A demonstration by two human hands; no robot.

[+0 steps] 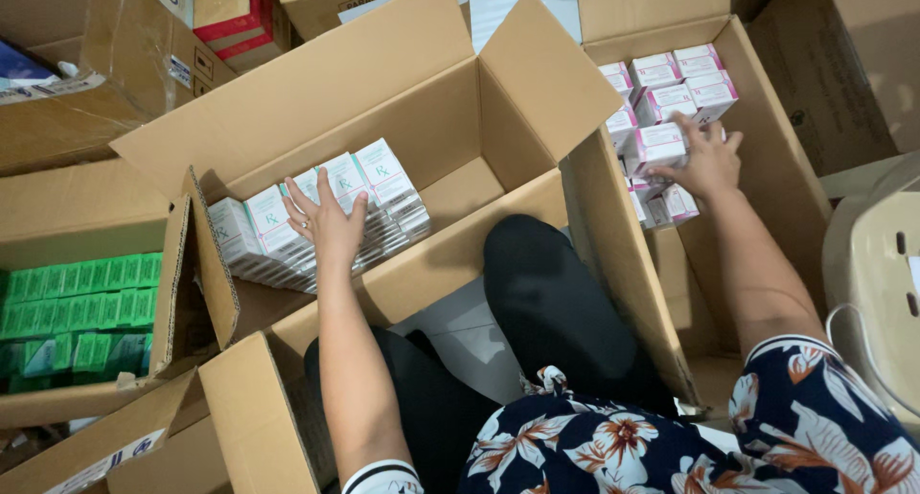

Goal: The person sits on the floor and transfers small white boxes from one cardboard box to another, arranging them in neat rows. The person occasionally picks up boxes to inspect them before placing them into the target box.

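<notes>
Small white-and-teal cartons (316, 221) stand packed in a tight row inside the big open cardboard box (450, 120) (left side). Pink-and-white cartons (671, 96) sit stacked in the narrower box (776, 159) at right.

Open carton (450, 120), centre frame: matt brown corrugated cardboard, smooth faces, rough cut edges. White packets (287, 228) inside it and pink-and-white packets (671, 96), upper right: smooth printed paperboard, faint sheen. Beige bin (877, 293), right edge: smooth moulded plastic; green packs (81, 298), left: glossy.
</notes>
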